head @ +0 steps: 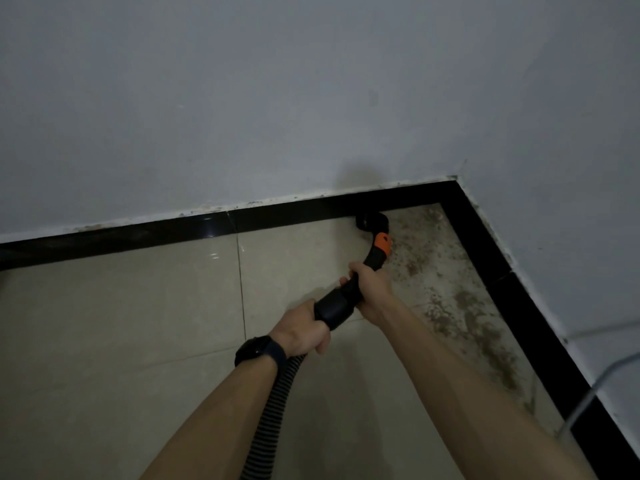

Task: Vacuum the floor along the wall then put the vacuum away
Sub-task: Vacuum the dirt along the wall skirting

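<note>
Holding the black wand in both: right grip curled round it in front, left grip wrapped round its rear end, where the ribbed hose starts. Past an orange collar, nozzle down on the floor against the black skirting, near the corner, beside a dirty patch.

a vacuum nozzle rests on the floor against the skirting, just left of the room corner. the right hand grips the tube ahead of the left hand; the hose runs back under the left wrist.
</note>
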Motion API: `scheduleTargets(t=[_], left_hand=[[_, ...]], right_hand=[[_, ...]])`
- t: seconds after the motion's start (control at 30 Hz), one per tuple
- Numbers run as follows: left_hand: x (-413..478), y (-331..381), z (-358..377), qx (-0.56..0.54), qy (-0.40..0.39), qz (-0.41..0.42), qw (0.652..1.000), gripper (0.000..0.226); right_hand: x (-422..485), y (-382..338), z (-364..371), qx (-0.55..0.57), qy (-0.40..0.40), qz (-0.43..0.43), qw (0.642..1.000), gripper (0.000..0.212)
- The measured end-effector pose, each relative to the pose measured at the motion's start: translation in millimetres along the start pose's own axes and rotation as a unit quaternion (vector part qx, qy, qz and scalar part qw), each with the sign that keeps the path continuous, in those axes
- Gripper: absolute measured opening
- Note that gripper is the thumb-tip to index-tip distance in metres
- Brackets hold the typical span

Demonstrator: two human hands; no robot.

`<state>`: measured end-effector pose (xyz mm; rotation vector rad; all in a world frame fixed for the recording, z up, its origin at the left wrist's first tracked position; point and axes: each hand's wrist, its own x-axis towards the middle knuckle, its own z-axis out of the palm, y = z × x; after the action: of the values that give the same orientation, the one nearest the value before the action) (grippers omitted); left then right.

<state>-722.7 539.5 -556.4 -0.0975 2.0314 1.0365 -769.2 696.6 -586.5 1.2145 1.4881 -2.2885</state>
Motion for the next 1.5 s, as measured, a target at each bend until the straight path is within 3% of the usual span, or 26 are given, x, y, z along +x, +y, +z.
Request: scheduleTargets(t=[0.4,0.67,0.87,1.1,1.37,1.5], left_hand=[[-19.0,-16.0,-30.5,0.005,0.057,-0.018,0.998,0.043],[-14.9,5.1,1.2,0.010,0.030,-0.040,0.999,0.055],[-5.1,23.5,27.1,0.042,0.012,-0.046,0.998,0.047],[-3.0,51.4,40.6,0.118,0.010,-0.036,0.992,0.040],[-21.4,51.2,21.9,0.139,-0.019,-0.092,0.986,0.044],[-21.8,50.3,17.0,0.153,-0.026,-0.093,0.983,0.024]], right_hand=[[-25.7,8.5,45.0,-0.042,0.006,-0.010,0.999,0.048],[-17.7,-2.3,10.6,-0.080,-0.008,-0.006,0.997,0.046],[-6.6,-11.1,-20.3,-0.088,0.002,-0.019,0.996,0.041],[-3.2,-22.3,-54.6,-0.017,0.008,0.006,1.000,0.046],[-18.9,-25.7,-70.3,0.042,-0.071,0.085,0.993,0.051],[-17.6,-23.1,-74.0,0.038,-0.064,0.066,0.995,0.035]])
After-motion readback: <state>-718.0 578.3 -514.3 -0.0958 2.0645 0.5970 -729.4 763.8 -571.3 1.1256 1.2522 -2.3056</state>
